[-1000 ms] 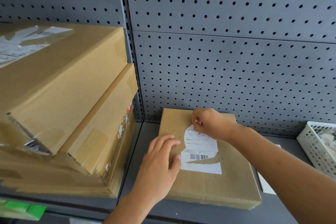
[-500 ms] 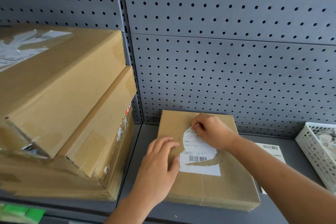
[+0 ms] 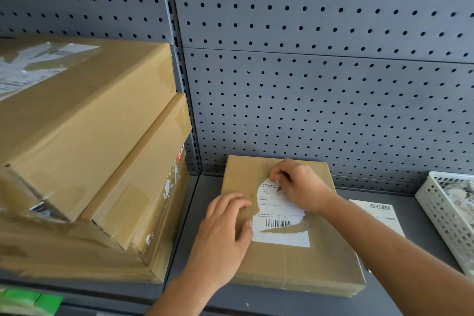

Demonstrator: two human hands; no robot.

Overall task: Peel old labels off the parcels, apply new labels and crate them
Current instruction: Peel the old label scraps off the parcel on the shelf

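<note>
Parcel lying flat by the back edge of the shelf, pinned under the flat, relaxed left hand so it cannot slide, while the right hand pinches the torn top of the old label to peel it.

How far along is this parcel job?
Early. The old label is partly torn off. The right hand pinches its top edge; the left hand presses the parcel. Still to do: peeling the rest, a new label, maybe the label sheet alongside, then crating.

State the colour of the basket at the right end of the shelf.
White basket, with a grid of small holes, seen in the head view.
</note>
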